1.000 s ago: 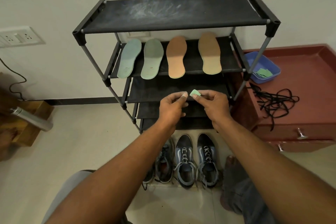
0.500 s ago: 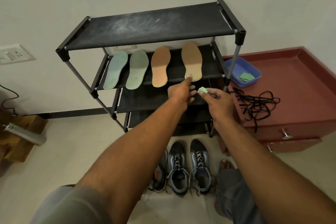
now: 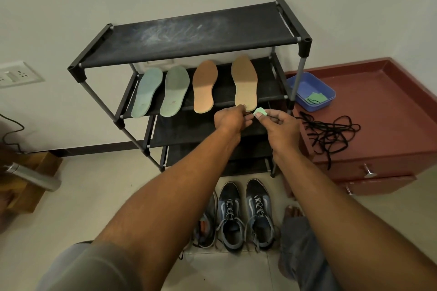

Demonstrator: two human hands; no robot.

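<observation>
A black shoe rack (image 3: 189, 52) stands against the wall. Its second shelf holds two green insoles (image 3: 147, 92) (image 3: 175, 90) and two tan insoles (image 3: 204, 86) (image 3: 244, 82). My left hand (image 3: 230, 119) reaches to the heel end of the rightmost tan insole and its fingertips pinch that edge. My right hand (image 3: 279, 125) pinches a small green paper piece (image 3: 260, 112) between thumb and forefinger, just right of that heel.
A blue tray (image 3: 324, 88) with green paper bits sits on a red-brown cabinet (image 3: 390, 106), beside a tangle of black laces (image 3: 331, 133). Shoes (image 3: 246, 215) stand on the floor below the rack. A steel bottle (image 3: 30, 176) lies on a wooden stool at left.
My left hand let go of the green piece and moved up to the rightmost tan insole's heel. My right hand kept the piece and followed. The view shifted right.
</observation>
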